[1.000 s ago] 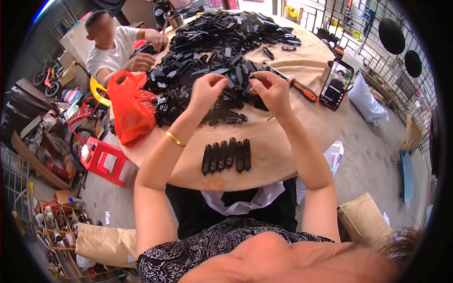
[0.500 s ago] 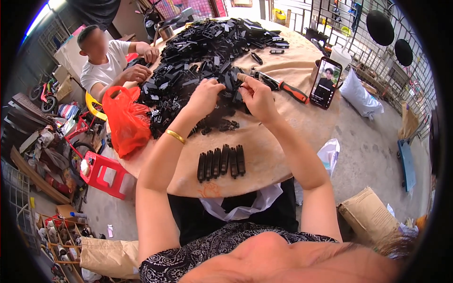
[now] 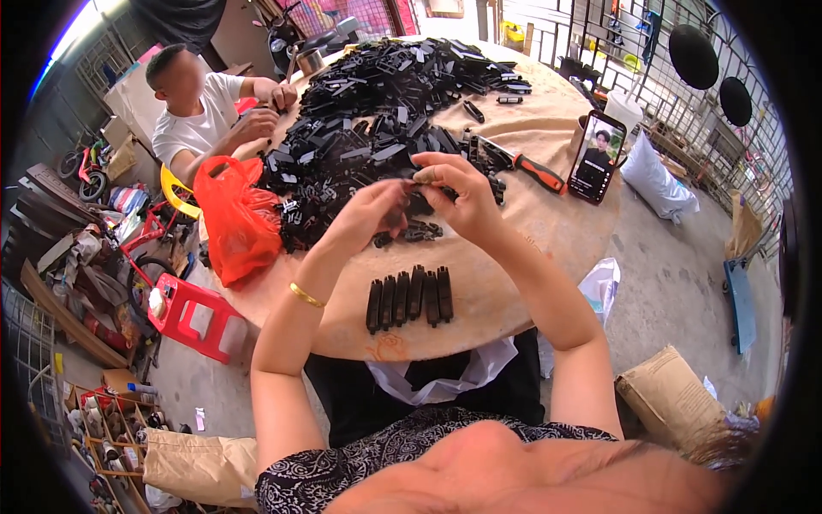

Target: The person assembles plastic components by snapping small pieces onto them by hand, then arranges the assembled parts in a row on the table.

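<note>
Step in hand: I judge it to be two-handed fingertip handling of small black parts. The left hand (image 3: 374,212) is blurred; I cannot tell its grip. The right hand (image 3: 455,193) has curled fingers and a narrow pinch, its tips meeting the left hand's; I cannot tell whether a part sits between them. Both hands are over the near edge of the pile of black parts (image 3: 368,94). Six black pieces (image 3: 402,298) lie side by side nearer the body, untouched. I judge that the next move calls for close fingertip alignment and light pressure.

Surface: a beige cloth (image 3: 488,304) covers the round table. An orange-and-black handled tool (image 3: 538,173) lies right of the pile, beside a propped phone (image 3: 594,158). A red plastic bag (image 3: 235,223) is at the left.

Room: a co-worker (image 3: 188,111) sits across at the left; a red stool (image 3: 193,313) and a white sack (image 3: 659,184) are on the floor.
</note>
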The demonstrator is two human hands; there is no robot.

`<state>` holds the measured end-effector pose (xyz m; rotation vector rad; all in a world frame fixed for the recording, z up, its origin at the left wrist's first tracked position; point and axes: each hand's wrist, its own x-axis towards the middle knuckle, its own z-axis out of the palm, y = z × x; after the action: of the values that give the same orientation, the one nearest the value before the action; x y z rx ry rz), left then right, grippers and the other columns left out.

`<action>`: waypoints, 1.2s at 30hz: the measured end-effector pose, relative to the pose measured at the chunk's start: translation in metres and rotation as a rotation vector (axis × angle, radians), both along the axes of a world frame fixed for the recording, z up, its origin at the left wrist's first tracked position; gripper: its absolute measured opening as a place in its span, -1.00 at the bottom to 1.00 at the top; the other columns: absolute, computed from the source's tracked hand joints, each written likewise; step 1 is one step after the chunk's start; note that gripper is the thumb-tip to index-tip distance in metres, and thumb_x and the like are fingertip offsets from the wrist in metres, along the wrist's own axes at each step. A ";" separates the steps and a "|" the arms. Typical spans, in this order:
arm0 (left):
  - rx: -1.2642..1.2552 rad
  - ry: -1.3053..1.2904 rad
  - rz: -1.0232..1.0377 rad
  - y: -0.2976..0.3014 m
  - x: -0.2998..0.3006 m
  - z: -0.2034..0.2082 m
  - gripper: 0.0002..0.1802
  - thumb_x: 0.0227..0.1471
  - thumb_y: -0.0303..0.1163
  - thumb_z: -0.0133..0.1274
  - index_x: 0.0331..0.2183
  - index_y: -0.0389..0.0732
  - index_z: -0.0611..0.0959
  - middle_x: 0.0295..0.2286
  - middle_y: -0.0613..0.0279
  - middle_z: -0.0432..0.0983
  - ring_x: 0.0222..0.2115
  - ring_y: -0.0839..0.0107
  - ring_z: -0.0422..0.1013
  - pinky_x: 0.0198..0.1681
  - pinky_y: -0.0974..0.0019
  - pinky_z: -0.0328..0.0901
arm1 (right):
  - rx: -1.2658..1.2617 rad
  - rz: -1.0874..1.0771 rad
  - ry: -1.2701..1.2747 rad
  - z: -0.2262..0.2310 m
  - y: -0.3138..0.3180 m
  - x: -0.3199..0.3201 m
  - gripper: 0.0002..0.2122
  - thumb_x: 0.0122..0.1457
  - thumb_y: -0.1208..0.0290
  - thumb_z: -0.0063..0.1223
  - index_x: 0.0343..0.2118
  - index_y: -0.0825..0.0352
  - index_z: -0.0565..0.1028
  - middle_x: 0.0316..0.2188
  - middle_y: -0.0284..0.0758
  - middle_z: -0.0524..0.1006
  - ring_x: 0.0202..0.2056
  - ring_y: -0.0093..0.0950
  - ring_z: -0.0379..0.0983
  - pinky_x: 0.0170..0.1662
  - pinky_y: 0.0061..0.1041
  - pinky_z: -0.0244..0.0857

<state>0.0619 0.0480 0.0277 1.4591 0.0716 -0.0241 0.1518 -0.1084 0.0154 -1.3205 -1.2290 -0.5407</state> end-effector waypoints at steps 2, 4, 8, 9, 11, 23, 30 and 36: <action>0.040 -0.041 0.027 -0.004 -0.006 -0.004 -0.68 0.09 -0.28 -0.17 -0.20 -0.31 0.44 -0.48 0.32 0.38 -0.60 0.56 0.33 -0.58 0.53 0.24 | -0.075 0.019 0.072 -0.007 0.001 -0.004 -0.88 -0.07 0.57 0.04 -0.40 0.35 0.48 -0.44 -0.27 0.49 -0.44 -0.41 0.43 -0.39 -0.58 0.33; 0.032 -0.092 0.079 -0.006 -0.006 -0.004 -0.69 0.08 -0.30 -0.15 -0.20 -0.30 0.45 -0.48 0.32 0.40 -0.61 0.57 0.33 -0.58 0.54 0.24 | -0.206 0.052 0.219 -0.007 0.002 -0.009 -0.87 -0.06 0.57 0.04 -0.39 0.38 0.48 -0.45 -0.26 0.50 -0.48 -0.47 0.44 -0.39 -0.61 0.33; -0.368 -0.133 0.121 -0.005 -0.005 -0.008 -0.73 0.03 -0.39 -0.07 -0.20 -0.27 0.47 -0.45 0.32 0.44 -0.56 0.61 0.34 -0.52 0.60 0.25 | -0.125 0.058 0.382 -0.010 0.005 -0.013 -0.87 -0.05 0.58 0.04 -0.38 0.43 0.47 -0.49 -0.25 0.51 -0.51 -0.58 0.44 -0.44 -0.65 0.32; -0.411 -0.201 0.117 -0.004 -0.005 -0.009 -0.76 0.00 -0.41 -0.02 -0.24 -0.27 0.50 -0.45 0.31 0.46 -0.55 0.61 0.35 -0.50 0.59 0.26 | -0.107 0.077 0.412 -0.012 0.006 -0.015 -0.87 -0.04 0.58 0.03 -0.38 0.44 0.47 -0.50 -0.26 0.51 -0.52 -0.63 0.43 -0.46 -0.67 0.31; -0.344 -0.256 0.104 0.005 -0.006 -0.018 -0.74 -0.03 -0.44 0.01 -0.23 -0.28 0.49 -0.40 0.30 0.46 -0.52 0.62 0.35 -0.45 0.58 0.27 | -0.090 0.099 0.441 -0.011 0.008 -0.019 -0.87 -0.03 0.58 0.03 -0.38 0.45 0.47 -0.52 -0.27 0.51 -0.52 -0.67 0.42 -0.48 -0.68 0.31; -0.161 -0.235 0.077 -0.020 -0.013 -0.018 -0.66 0.05 -0.44 -0.11 -0.10 -0.33 0.38 -0.28 0.28 0.42 -0.32 0.56 0.38 -0.25 0.47 0.32 | -0.149 -0.232 -0.014 -0.001 -0.005 -0.020 -0.89 -0.12 0.53 0.04 -0.47 0.38 0.47 -0.59 -0.27 0.46 -0.59 -0.36 0.41 -0.52 -0.51 0.30; -0.232 -0.159 0.099 -0.011 -0.015 -0.024 -0.66 0.04 -0.47 -0.12 -0.09 -0.32 0.38 -0.31 0.29 0.42 -0.34 0.55 0.39 -0.27 0.47 0.34 | -0.330 -0.183 -0.188 0.000 -0.004 -0.022 -0.85 -0.08 0.49 -0.03 -0.42 0.40 0.46 -0.47 -0.28 0.43 -0.42 -0.33 0.40 -0.42 -0.45 0.31; -0.241 -0.161 0.142 -0.013 -0.013 -0.017 -0.68 0.05 -0.46 -0.13 -0.11 -0.32 0.40 -0.33 0.29 0.43 -0.36 0.53 0.40 -0.30 0.47 0.36 | -0.299 -0.078 -0.178 0.003 -0.004 -0.020 -0.77 -0.05 0.39 0.01 -0.32 0.36 0.47 -0.43 -0.26 0.42 -0.42 -0.34 0.39 -0.38 -0.48 0.31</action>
<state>0.0494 0.0350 0.0111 1.2076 0.0393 0.1947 0.1317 -0.1127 0.0189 -1.6040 -1.4504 -0.5540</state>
